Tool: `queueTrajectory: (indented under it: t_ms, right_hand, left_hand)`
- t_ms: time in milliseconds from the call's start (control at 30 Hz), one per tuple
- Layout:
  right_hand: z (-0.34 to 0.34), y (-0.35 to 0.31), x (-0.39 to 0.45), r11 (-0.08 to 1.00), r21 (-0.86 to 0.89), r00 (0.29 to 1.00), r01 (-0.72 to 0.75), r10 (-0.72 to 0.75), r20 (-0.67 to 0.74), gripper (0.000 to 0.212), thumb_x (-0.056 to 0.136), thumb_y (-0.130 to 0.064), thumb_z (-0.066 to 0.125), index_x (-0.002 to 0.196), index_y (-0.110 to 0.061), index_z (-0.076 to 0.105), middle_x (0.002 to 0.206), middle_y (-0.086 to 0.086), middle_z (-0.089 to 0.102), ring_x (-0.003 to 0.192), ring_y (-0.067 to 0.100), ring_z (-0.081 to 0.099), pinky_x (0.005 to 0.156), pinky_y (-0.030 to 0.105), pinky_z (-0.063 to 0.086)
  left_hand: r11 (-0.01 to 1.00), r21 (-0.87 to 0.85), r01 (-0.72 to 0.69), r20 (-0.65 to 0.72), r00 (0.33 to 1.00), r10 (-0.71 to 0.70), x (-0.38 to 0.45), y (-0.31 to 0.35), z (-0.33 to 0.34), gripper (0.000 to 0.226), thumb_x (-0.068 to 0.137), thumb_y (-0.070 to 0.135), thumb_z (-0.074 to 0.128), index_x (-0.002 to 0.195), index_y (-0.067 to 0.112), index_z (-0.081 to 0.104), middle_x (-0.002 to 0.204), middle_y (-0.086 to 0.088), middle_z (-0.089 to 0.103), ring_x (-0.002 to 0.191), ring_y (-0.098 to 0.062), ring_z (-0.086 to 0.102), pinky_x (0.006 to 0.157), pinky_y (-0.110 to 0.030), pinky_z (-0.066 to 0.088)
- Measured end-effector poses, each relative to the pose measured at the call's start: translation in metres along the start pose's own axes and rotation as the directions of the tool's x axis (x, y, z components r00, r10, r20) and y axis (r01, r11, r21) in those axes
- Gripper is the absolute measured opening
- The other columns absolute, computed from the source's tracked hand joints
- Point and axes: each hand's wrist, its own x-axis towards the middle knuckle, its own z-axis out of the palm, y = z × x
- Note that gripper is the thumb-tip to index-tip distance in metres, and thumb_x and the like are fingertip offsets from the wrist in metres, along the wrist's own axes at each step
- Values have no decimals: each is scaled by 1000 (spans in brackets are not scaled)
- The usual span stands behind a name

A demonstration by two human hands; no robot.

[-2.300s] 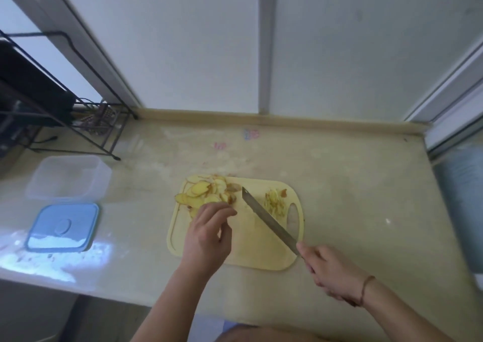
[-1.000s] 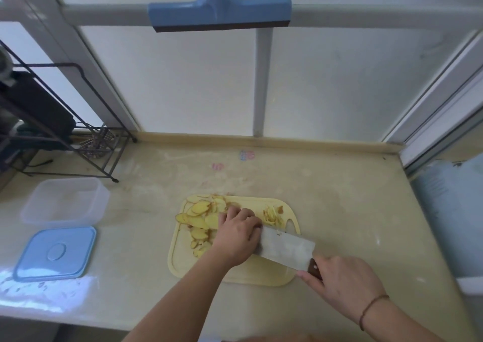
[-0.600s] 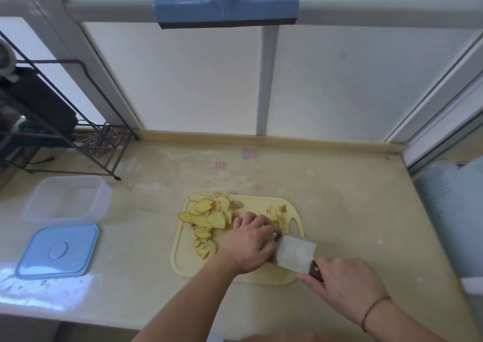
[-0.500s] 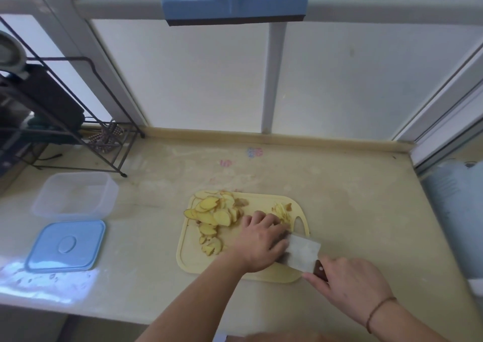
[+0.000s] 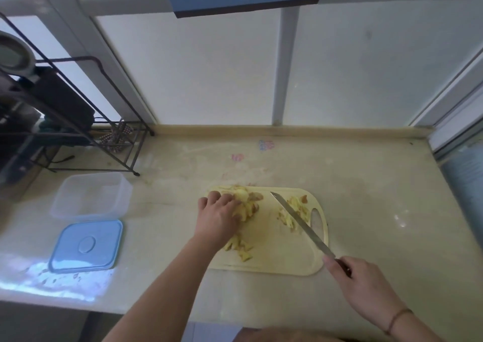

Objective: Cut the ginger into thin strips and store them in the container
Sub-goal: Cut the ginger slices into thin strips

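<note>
Pale desk (image 5: 366,211) carries a cutting board (image 5: 285,260) where the left hand (image 5: 218,217) lays its fingers (image 5: 209,200) curled over sliced ginger (image 5: 247,205), gathering it, while the right hand (image 5: 358,279), wrapped around the knife (image 5: 298,224), holds it clear above cut strips (image 5: 294,211); the open container (image 5: 90,196) waits well left.

A single head-worn view looks forward and steeply down from above the near edge of the beige stone counter (image 5: 366,184). The pale yellow plastic cutting board (image 5: 274,260) sits just below frame centre, close to the lens; frosted window panes (image 5: 209,75) rise behind it.
</note>
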Motion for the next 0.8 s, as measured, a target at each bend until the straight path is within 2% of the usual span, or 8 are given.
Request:
queueTrajectory:
  t_ms: [67,200,367,467,567,633,700,800]
  right_hand:
    - [3,-3,-2,1000,23,1000,-10,10,-6,60,84,-69,42,54,-18,45,46,-2,46,49,12,48,50,26,34]
    - [8,-10,-5,997,74,1000,-19,20,-9,57,87,-62,45,53,-18,37,40,-7,38,45,12,37,49,26,30]
    - [9,-8,-9,995,94,999,-32,33,-11,57,89,-59,48,53,-17,37,39,-8,38,44,12,36,49,27,32]
    - [8,-4,-11,993,113,999,-37,37,-4,59,89,-63,47,53,-17,38,41,-6,36,45,13,37,51,29,32]
    - [6,-1,-12,988,149,999,-42,43,3,69,80,-81,34,54,-17,40,45,-4,41,44,10,39,49,26,32]
    - [6,1,-13,984,167,998,-67,64,25,68,76,-80,33,56,-16,42,48,-3,44,46,13,41,52,31,36]
    - [6,3,-14,981,177,996,-82,75,47,66,73,-78,34,58,-15,43,49,-2,45,47,15,42,53,33,36]
    - [8,7,-14,983,164,996,-79,70,61,65,73,-78,34,58,-16,43,47,-3,44,46,14,41,54,33,37]
  left_hand:
    - [999,45,-6,-35,999,7,-1,0,7,38,60,30,92,95,28,78,94,6,71,88,-30,62,72,-44,49]
    - [1000,-10,3,-83,997,-4,-2,1,11,36,55,27,94,87,28,77,85,7,68,84,-30,61,69,-43,48]
    - [987,-161,7,-176,984,-35,-9,3,15,28,63,27,91,84,23,73,89,6,69,91,-33,60,75,-45,44]
    - [956,-292,-8,-153,988,-39,-16,8,16,20,75,21,84,91,20,71,85,5,70,87,-31,62,78,-40,40]
    - [736,-661,147,15,983,-183,-24,34,7,23,88,17,74,110,22,69,87,4,67,79,-20,63,74,-31,49]
    - [619,-750,231,94,965,-247,-29,54,9,22,92,17,70,112,24,68,87,5,65,76,-16,63,69,-27,50]
    - [693,-689,211,90,974,-207,-36,70,18,21,95,17,63,116,19,68,97,2,68,80,-14,62,73,-25,48]
    - [875,-477,83,38,997,-74,-44,76,34,28,94,17,55,118,13,68,105,-6,70,91,-27,66,82,-35,52]
